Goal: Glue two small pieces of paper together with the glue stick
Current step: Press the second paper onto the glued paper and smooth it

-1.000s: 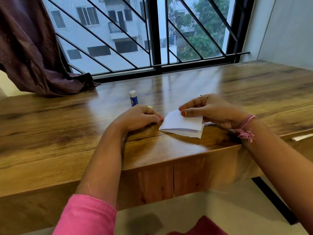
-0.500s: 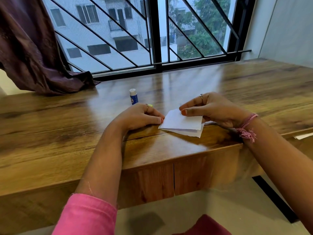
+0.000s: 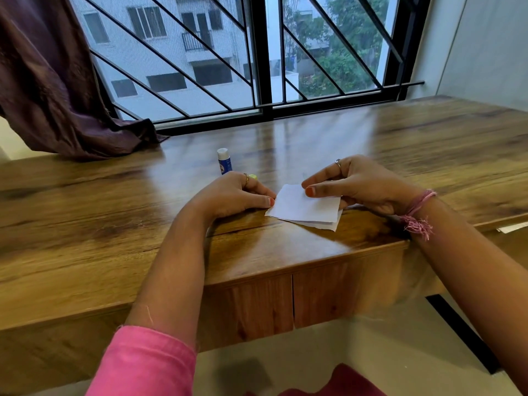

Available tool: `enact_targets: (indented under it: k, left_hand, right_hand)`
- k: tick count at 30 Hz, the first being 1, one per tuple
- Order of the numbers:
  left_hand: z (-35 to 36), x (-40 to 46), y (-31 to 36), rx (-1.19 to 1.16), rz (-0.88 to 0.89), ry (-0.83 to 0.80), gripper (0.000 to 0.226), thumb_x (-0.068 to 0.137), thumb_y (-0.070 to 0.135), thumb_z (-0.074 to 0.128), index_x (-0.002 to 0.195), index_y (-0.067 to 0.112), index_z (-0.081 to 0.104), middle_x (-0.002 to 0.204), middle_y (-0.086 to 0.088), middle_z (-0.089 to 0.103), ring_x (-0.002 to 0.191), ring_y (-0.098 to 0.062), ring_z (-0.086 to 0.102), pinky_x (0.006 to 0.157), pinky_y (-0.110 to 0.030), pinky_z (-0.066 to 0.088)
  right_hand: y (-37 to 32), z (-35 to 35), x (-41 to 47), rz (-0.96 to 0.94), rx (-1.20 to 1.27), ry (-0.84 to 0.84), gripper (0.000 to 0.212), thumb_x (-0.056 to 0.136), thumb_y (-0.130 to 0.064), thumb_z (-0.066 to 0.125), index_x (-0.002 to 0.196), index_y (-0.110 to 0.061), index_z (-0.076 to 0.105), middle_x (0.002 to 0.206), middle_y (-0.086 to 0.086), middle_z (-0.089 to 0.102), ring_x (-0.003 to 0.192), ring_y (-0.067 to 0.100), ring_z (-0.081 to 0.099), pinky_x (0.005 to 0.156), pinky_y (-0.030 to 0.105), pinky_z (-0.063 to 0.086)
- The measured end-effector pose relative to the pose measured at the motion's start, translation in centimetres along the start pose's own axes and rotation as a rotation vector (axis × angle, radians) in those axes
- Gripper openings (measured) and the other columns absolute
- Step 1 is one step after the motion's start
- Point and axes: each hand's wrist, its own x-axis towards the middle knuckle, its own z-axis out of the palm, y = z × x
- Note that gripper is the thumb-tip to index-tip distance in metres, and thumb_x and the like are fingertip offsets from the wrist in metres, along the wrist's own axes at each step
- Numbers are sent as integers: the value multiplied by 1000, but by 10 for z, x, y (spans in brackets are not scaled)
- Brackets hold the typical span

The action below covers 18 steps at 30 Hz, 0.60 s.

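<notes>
Two small white paper pieces (image 3: 304, 208) lie stacked near the front edge of the wooden table (image 3: 285, 252), the lower one peeking out at the bottom right. My right hand (image 3: 363, 184) pinches the top piece at its far right side, thumb on top and fingers beneath. My left hand (image 3: 231, 194) rests curled on the table, its thumb tip touching the stack's left corner. The glue stick (image 3: 224, 164), blue with a white cap, stands upright just behind my left hand. A small yellow-green bit (image 3: 253, 176) shows past the left knuckles; I cannot tell what it is.
A dark curtain (image 3: 57, 90) drapes onto the table at the far left. The barred window (image 3: 263, 67) runs along the table's far edge. A white scrap (image 3: 511, 227) sticks out under the table edge at the right.
Both hands and the papers stay almost where they were. Only the camera view has shifted slightly.
</notes>
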Motion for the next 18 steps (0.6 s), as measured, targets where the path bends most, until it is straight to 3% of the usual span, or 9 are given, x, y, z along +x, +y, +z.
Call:
enact_targets:
  k: [8,18]
  left_hand:
    - [0,1,0,4,-13,1,10,80,32,73,89,31,77,80,23,72,85,-1,63,78,-21,46]
    - [0,-1,0,-14,7,-14,15,73,37,78,87,32,76,77,20,72,72,8,63,72,-22,44]
  right_hand:
    - [-3,2,-3,13,-5,5,38,58,-30,79,91,-12,77,85,10,76,66,13,68,55,18,55]
    - [-4,4,-5,26,-28,17,32,62,-25,78,91,-12,76,93,16,74,68,12,68,60,19,57]
